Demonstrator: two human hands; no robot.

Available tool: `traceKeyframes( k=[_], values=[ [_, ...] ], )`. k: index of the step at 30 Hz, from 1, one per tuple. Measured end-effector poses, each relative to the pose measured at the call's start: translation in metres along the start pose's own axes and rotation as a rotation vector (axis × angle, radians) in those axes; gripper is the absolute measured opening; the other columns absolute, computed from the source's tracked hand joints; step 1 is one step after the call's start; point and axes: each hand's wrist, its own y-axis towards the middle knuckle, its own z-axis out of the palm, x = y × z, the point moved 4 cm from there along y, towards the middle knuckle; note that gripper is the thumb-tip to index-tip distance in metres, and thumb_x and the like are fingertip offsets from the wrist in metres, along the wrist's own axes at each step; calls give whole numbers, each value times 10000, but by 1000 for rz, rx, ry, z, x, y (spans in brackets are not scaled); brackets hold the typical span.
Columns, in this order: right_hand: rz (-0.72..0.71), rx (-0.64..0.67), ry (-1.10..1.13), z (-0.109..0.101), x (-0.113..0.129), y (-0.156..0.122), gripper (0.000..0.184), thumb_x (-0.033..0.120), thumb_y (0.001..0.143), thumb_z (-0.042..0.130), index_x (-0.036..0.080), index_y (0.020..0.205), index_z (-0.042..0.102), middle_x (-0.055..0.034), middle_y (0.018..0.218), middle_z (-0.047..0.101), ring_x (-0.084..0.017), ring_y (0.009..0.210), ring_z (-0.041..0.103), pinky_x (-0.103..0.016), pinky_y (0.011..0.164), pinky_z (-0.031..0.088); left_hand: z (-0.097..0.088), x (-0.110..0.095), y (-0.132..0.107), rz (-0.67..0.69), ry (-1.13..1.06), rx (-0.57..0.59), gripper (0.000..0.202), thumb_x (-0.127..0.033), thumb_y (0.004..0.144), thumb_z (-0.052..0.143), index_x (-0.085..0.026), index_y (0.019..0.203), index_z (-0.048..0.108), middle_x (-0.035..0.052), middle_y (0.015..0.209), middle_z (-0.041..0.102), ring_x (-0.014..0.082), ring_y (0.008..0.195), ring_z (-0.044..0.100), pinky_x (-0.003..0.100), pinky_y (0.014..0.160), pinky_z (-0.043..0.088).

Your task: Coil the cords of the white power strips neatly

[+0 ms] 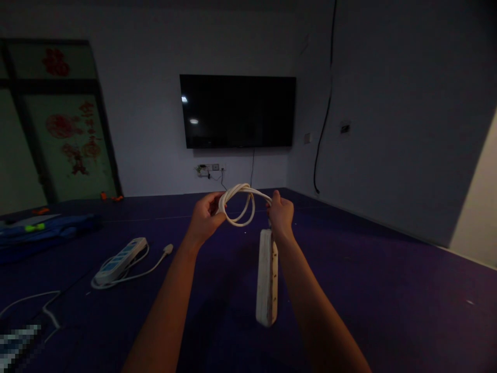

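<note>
A white power cord [244, 224] is looped into a small coil in the air in front of me. My left hand [206, 217] is closed around the left side of the coil, thumb and fingers pinching the strands. On the other side, my right hand [280, 213] grips the cord where it runs down to a white power strip [265, 280]. The strip hangs upright below my right hand, its sockets facing right and partly covered by my forearm. The plug of this cord cannot be made out.
Another power strip [123, 261] with blue sockets lies on the purple floor mat [341, 300], its cord and plug [168, 249] beside it. Blue fabric [58, 228] lies at the far left. A television [238, 111] hangs on the back wall, and a black cable [325, 124] dangles at the right wall.
</note>
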Motion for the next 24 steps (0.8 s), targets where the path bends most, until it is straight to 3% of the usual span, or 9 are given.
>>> traceKeyframes(
  k=[8,17,21,24],
  values=[
    [-25,-4,-46,-1,1,-2,530,520,836,339,170,484,524,4,363,440,-109,350,408,-232,388,245,7,4,0,18,34,13,376,-117,543,558,-138,919,576,19,818,629,154,766,581,266,703,443],
    [17,-13,-41,-2,-3,1,504,488,830,363,169,476,526,0,366,446,-115,348,416,-235,379,257,12,6,-4,12,199,43,239,-195,611,536,-147,843,565,-32,668,514,98,601,467,208,541,357],
    [33,-86,-45,-11,-10,8,513,466,842,340,152,506,567,-13,370,471,-126,364,446,-236,398,290,19,8,-6,13,265,172,315,-204,645,542,-145,953,578,-23,676,510,93,581,442,217,526,348],
    [6,-161,-67,-19,-11,11,537,460,854,309,140,526,591,-32,389,501,-133,386,466,-238,413,300,29,10,-11,47,347,297,491,-172,632,564,-163,1122,528,-10,729,526,99,589,453,242,552,385]
  ],
)
